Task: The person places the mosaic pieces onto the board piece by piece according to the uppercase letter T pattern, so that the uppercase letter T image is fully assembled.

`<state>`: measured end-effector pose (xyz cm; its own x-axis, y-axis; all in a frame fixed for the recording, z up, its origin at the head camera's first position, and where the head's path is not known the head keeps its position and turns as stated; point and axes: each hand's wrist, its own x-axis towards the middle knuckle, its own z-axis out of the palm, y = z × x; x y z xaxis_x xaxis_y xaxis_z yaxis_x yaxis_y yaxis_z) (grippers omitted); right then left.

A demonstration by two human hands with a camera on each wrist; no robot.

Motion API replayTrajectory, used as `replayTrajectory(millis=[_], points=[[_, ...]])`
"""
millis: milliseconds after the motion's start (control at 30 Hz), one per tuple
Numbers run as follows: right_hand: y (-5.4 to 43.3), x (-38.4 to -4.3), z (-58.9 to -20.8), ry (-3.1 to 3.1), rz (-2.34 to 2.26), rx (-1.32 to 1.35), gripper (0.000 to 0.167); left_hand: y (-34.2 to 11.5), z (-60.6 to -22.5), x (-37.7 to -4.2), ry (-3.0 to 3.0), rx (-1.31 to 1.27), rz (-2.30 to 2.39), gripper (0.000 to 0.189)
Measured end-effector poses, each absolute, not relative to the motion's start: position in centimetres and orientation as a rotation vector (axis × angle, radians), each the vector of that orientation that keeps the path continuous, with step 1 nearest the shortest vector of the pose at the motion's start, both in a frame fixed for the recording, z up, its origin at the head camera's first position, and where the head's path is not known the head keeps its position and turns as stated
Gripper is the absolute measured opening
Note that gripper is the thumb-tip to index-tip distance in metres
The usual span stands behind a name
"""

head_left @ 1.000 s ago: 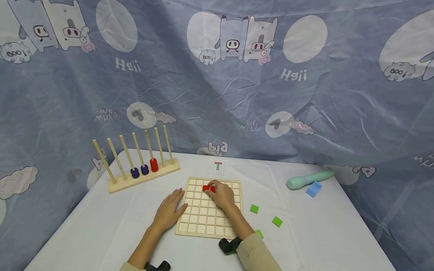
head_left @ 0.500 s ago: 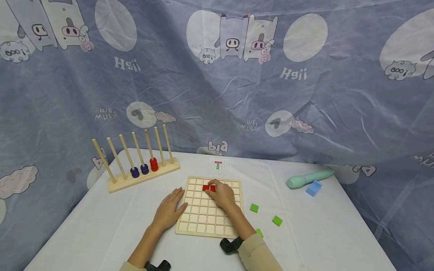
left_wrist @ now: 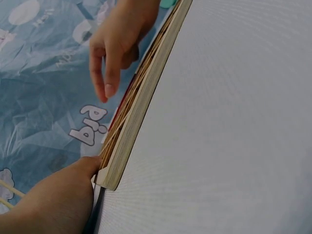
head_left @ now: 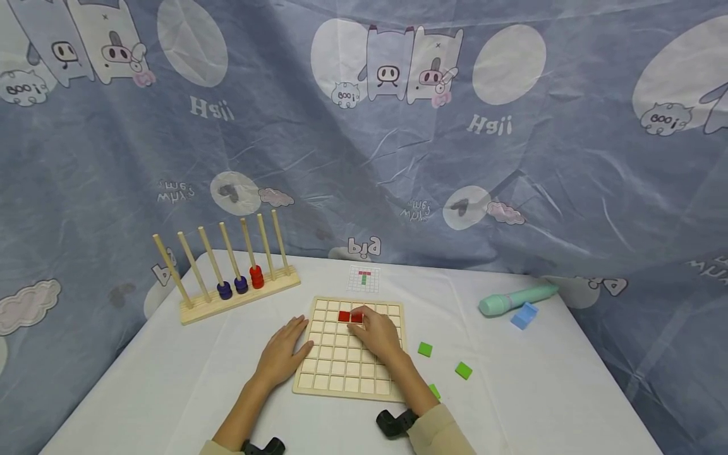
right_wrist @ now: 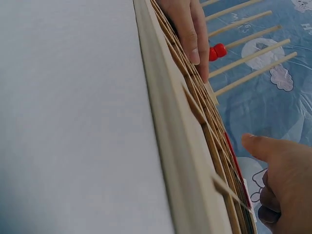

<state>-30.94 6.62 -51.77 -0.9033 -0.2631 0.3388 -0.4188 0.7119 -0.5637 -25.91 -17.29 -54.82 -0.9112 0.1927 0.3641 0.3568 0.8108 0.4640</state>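
Observation:
A square wooden grid board [head_left: 335, 366] lies on the white table. Two red square tiles [head_left: 344, 316] sit side by side in its upper cells, the right one partly covered by fingers. My left hand [head_left: 281, 357] rests flat at the board's left edge, its thumb [left_wrist: 90, 165] touching the frame in the left wrist view. Over the upper right cells is my right hand [head_left: 378, 332], thumb and index apart beside the right tile. Seen from the left wrist, that right hand [left_wrist: 117, 46] is raised above the board with nothing between its fingertips.
Several green tiles [head_left: 424, 349] lie right of the board. Behind it is a pattern card [head_left: 364, 287]. A wooden peg rack [head_left: 239, 300] with blue and red beads stands at the left. A green cylinder [head_left: 520, 299] and blue block [head_left: 524, 315] lie at the right.
My right hand has let go of the right red tile and drawn slightly back to the right, its thumb and index parting. The left hand stays in place.

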Motion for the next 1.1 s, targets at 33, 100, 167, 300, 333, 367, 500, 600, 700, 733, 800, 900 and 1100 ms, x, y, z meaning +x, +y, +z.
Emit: replayTrajectory(millis=[33, 100, 167, 300, 333, 367, 500, 600, 700, 733, 800, 900, 1100], points=[[6.8, -30.8, -51.8, -2.686, 0.963, 0.541, 0.031, -17.3, -54.8, -25.9, -2.696, -0.419, -0.776, 0.056], [7.3, -30.6, -51.8, -2.683, 0.962, 0.548, 0.031, -17.3, -54.8, -25.9, -2.696, -0.418, -0.779, 0.056], [7.8, -30.3, -51.7, -2.688, 0.966, 0.548, 0.032, -17.3, -54.9, -26.0, -2.696, -0.418, -0.780, 0.057], [9.4, -29.5, -51.5, -2.699, 0.992, 0.548, 0.034, -17.3, -55.2, -26.1, -2.689, -0.428, -0.778, 0.057], [9.8, -29.3, -51.4, -2.700, 0.993, 0.549, 0.034, -17.3, -55.2, -26.1, -2.685, -0.430, -0.779, 0.057], [10.3, -29.1, -51.4, -2.697, 0.994, 0.552, 0.034, -17.3, -55.3, -26.1, -2.681, -0.433, -0.779, 0.057], [12.4, -28.3, -51.2, -2.696, 0.977, 0.530, 0.035, -17.3, -55.2, -26.1, -2.670, -0.431, -0.776, 0.056], [13.9, -27.7, -51.0, -2.710, 0.949, 0.491, 0.035, -17.3, -55.2, -26.0, -2.664, -0.430, -0.775, 0.056], [15.6, -27.0, -50.9, -2.721, 0.909, 0.451, 0.036, -17.3, -55.2, -25.9, -2.667, -0.429, -0.770, 0.055], [16.1, -26.8, -50.9, -2.722, 0.900, 0.442, 0.037, -17.3, -55.2, -25.9, -2.668, -0.428, -0.768, 0.055], [17.1, -26.4, -50.9, -2.721, 0.893, 0.421, 0.037, -17.3, -55.3, -25.9, -2.668, -0.424, -0.764, 0.055], [18.5, -26.0, -51.1, -2.716, 0.884, 0.396, 0.037, -17.3, -55.3, -25.9, -2.667, -0.422, -0.765, 0.055], [20.4, -25.5, -51.8, -2.706, 0.899, 0.359, 0.037, -17.3, -55.2, -26.0, -2.684, -0.410, -0.778, 0.056]])
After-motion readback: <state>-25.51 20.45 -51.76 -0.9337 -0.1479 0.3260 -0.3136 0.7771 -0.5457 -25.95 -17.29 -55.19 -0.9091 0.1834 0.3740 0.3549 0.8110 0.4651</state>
